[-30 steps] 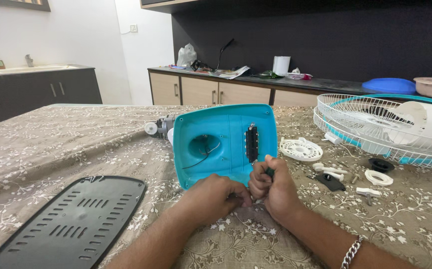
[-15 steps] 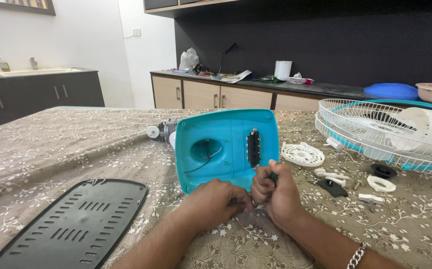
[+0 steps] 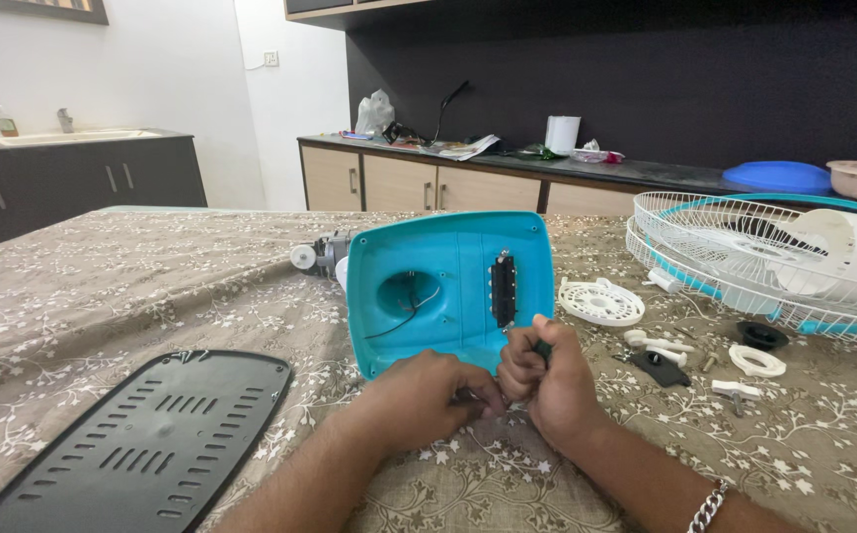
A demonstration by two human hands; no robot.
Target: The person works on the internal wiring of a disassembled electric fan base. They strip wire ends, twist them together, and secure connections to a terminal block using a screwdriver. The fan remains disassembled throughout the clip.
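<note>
On tablecloth (image 3: 103,286), both fists, left hand (image 3: 427,397) and right hand (image 3: 547,383), meet below teal housing (image 3: 453,286).

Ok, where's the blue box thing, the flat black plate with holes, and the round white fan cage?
Turquoise fan base (image 3: 448,296): head view, on its open inner face.
Black vented plate (image 3: 142,439): head view, on its slotted middle.
White fan cage (image 3: 735,247): head view, on the wire grille.

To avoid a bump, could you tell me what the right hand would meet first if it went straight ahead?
Most likely the teal fan base, right beyond the right hand; depth is hard to judge.
</note>
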